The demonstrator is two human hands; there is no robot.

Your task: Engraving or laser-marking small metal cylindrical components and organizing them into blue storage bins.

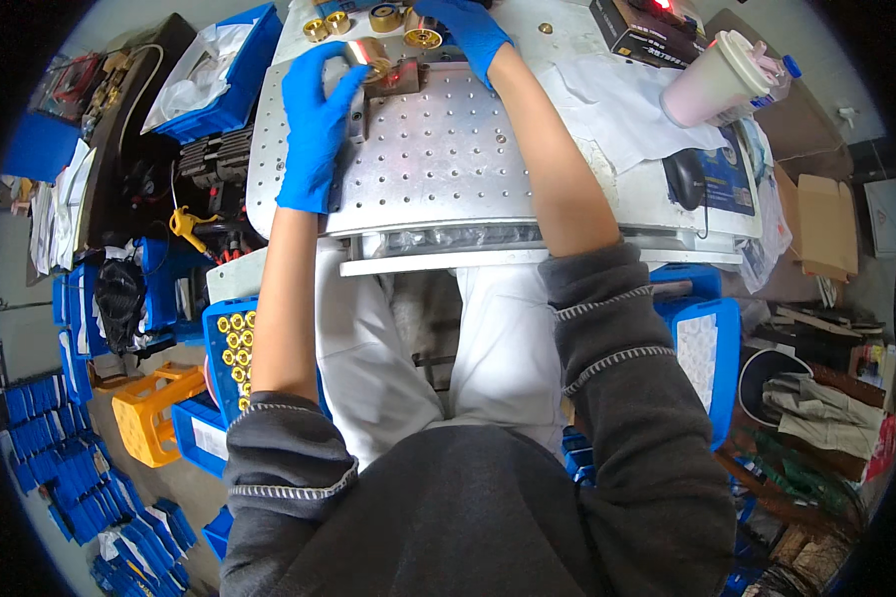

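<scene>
My left hand (314,129), in a blue glove, has its fingers and thumb closed around a shiny brass ring (369,55). The ring sits at a small metal fixture block (400,78), where red light spots show. My right hand (476,38), also gloved in blue, reaches to the far edge of the picture. Its fingers are bent over a round brass part (423,39), which is tilted with its face toward me; the picture's edge partly cuts off these fingers. Both hands are over a perforated metal plate (438,164).
More brass rings (327,27) stand beyond my left hand. To the right are a lidded cup (717,85), a black computer mouse (683,179), white paper (607,104) and a dark box (647,30). Blue bins flank my legs; the left bin (217,343) holds several brass parts.
</scene>
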